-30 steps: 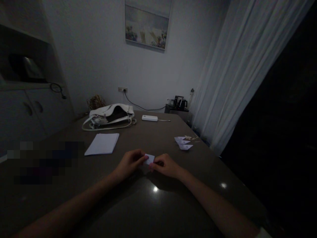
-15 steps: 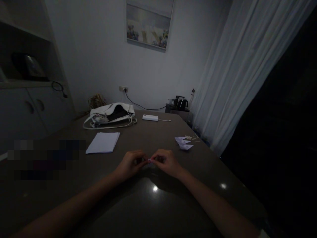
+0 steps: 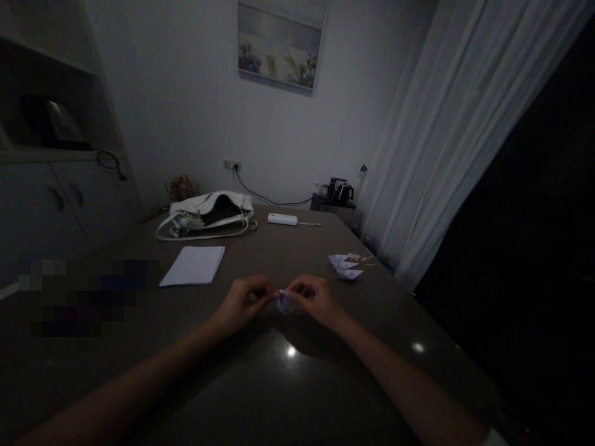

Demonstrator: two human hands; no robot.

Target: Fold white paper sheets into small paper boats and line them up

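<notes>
"What is shown as done?"

"Folded paper shapes are laid at the right of the bench, beside small pale bits."

"And what is left?"

"A paper piece, seemingly part-folded (its form is too small to tell), is pinched by the fingertips of both the left hand and the right hand. A paper stack is laid flat at left."

"The room?"

"Dimly lit. Farther back, a white bag is seen; a framed picture is hung above."
</notes>
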